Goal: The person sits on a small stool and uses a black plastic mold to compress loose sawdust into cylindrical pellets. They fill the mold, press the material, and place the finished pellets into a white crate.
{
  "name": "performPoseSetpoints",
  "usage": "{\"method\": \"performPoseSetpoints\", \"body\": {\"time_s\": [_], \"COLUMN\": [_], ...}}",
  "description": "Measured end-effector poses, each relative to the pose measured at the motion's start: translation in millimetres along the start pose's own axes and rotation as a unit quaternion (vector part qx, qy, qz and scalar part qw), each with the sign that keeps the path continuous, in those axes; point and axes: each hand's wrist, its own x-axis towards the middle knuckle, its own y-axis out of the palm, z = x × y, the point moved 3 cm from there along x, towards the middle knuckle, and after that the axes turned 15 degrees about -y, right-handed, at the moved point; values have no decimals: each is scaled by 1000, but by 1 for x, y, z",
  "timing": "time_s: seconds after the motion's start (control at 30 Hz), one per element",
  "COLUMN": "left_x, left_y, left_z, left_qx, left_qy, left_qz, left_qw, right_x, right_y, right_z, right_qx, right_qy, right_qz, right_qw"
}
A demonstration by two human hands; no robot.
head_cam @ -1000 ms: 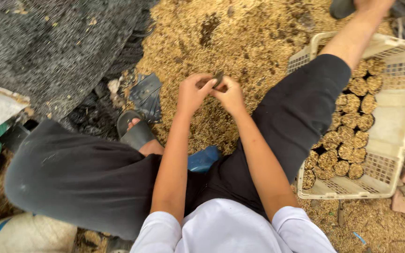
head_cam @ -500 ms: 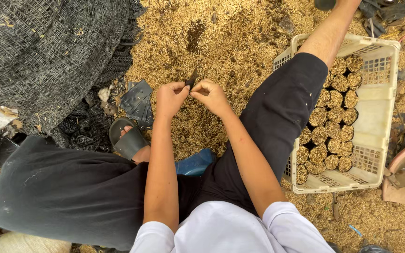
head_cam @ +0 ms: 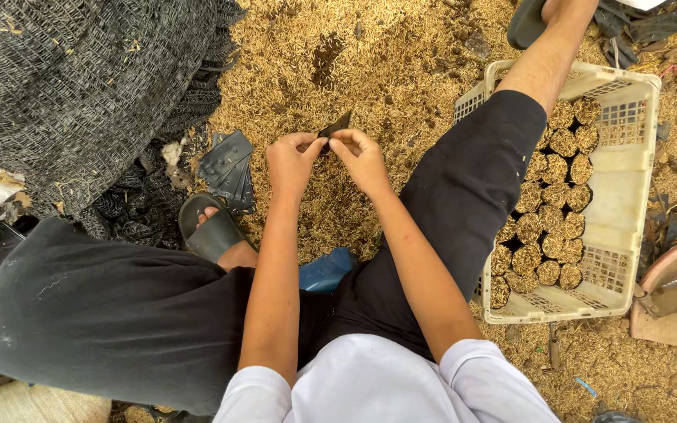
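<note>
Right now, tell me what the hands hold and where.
Both hands, left and right, pinch a small flat black bag by its lower edge.

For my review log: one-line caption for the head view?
Both hands pinch a small black bag over husk-strewn ground, beside a crate of filled bags.

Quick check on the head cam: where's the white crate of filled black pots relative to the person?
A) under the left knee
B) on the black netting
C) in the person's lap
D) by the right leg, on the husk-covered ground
D: the white crate sits on the husk-covered ground against the outstretched right leg, while the left hand and right hand pinch a small black bag in front.
</note>
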Motion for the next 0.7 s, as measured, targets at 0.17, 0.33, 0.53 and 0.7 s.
{"method": "performPoseSetpoints", "body": {"time_s": [0.17, 0.33, 0.53, 0.7], "left_x": [2, 10, 4, 5], "left_y": [8, 20, 19, 19], "left_z": [9, 15, 6, 12], "left_qx": [-72, -141, -85, -49], "left_qy": [-50, -63, -31, -68], "left_qz": [57, 123, 65, 47], "left_qw": [995, 980, 994, 995], "right_x": [-1, -3, -2, -3], "right_y": [3, -1, -3, -3], "right_z": [-6, -16, -8, -2], "right_qx": [53, 27, -11, -68], "right_qy": [-11, -25, -57, 12], "right_qz": [16, -6, -58, -92], "right_qw": [998, 999, 997, 993]}}
